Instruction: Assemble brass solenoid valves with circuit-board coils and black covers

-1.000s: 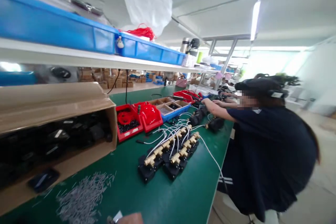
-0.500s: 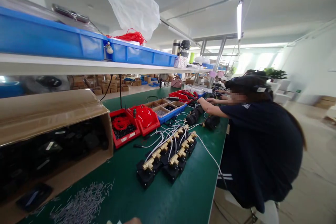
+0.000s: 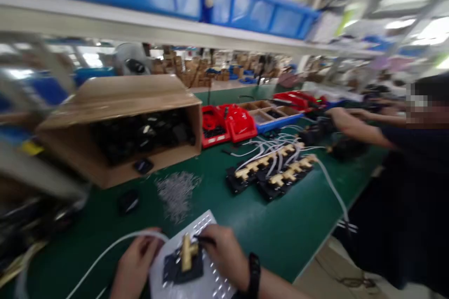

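Brass fitting [image 3: 188,251] sits on a black block [image 3: 174,268] atop the perforated plate [image 3: 206,223], at the table [image 3: 280,229] edge. Left hand [image 3: 135,261] and right hand [image 3: 224,254] flank it, curled (blur hides whether either grips).

A green worktop [image 3: 287,224] carries a cardboard box [image 3: 119,98] lying on its side, full of black parts [image 3: 140,135]. Just before it lies a heap of thin grey pins [image 3: 177,191]. Further along stand red bins [image 3: 228,124] and a blue divided tray [image 3: 277,119], then two rows of black-and-brass assemblies [image 3: 273,175] trailing white wires [image 3: 266,149]. A co-worker's arm [image 3: 354,126] reaches over the far end (dark sleeve). Blue bins [image 3: 252,11] line the shelf [image 3: 140,28] overhead.
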The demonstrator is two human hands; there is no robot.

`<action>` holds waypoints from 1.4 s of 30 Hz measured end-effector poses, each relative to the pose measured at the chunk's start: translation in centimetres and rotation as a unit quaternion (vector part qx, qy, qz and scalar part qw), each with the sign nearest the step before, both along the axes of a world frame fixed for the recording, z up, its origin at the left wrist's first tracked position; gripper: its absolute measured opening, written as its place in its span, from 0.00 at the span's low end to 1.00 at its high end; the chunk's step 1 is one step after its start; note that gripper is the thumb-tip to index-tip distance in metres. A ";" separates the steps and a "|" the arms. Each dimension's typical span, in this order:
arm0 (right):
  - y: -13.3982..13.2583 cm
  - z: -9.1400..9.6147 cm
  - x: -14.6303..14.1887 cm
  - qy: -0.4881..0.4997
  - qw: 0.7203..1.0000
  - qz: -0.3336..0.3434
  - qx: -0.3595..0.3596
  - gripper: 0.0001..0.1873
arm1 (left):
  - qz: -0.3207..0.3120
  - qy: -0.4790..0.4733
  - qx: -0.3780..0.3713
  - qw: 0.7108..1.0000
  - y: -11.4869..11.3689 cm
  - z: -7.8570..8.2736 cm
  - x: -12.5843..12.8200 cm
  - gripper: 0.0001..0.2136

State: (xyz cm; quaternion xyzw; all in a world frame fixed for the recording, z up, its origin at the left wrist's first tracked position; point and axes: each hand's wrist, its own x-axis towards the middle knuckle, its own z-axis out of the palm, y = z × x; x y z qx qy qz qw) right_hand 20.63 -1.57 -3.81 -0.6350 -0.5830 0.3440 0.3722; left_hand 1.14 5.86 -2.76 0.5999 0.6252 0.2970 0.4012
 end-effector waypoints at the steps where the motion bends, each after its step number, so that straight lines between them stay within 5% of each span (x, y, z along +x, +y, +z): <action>1: 0.1 -0.4 -0.1 0.004 1.000 -0.006 -0.001 0.07 | -0.024 -0.005 0.033 0.999 0.0 -0.9 -0.8 0.08; 6: 1.3 -1.7 0.6 0.004 0.998 0.019 -0.052 0.08 | -0.057 0.128 0.119 0.983 0.0 -2.7 -2.2 0.11; 11: -0.3 -3.3 1.2 -0.089 0.988 0.092 0.081 0.16 | -0.083 0.157 0.121 0.977 1.8 -2.2 -0.2 0.07; 14: -0.4 -3.3 1.9 -0.086 0.989 0.105 0.060 0.15 | -0.098 0.171 0.118 0.973 3.4 -2.5 0.9 0.04; 19: 4.2 -1.2 2.0 -0.177 0.983 0.034 -0.041 0.10 | -0.106 0.154 0.094 0.978 4.9 -3.2 1.9 0.09; 26: 9.0 -1.4 -1.1 -0.271 0.957 0.083 -0.064 0.02 | -0.090 -0.006 0.043 0.995 2.2 -2.5 0.8 0.04; 31: 5.6 -0.4 0.1 -0.185 0.978 0.086 -0.040 0.03 | -0.120 -0.116 -0.041 0.985 0.1 -2.5 -0.2 0.08; 34: 0.9 -0.7 1.4 0.065 0.996 0.028 -0.056 0.08 | -0.134 -0.139 -0.052 0.980 -0.4 -2.8 -0.5 0.10; 37: -3.1 -1.5 1.3 0.241 0.967 -0.013 -0.084 0.12 | -0.162 -0.127 -0.037 0.978 -0.4 -3.0 -0.6 0.09; 42: -4.5 -2.1 -0.8 0.088 0.996 -0.015 0.022 0.07 | -0.230 -0.054 0.038 0.971 -0.3 -2.9 -0.6 0.05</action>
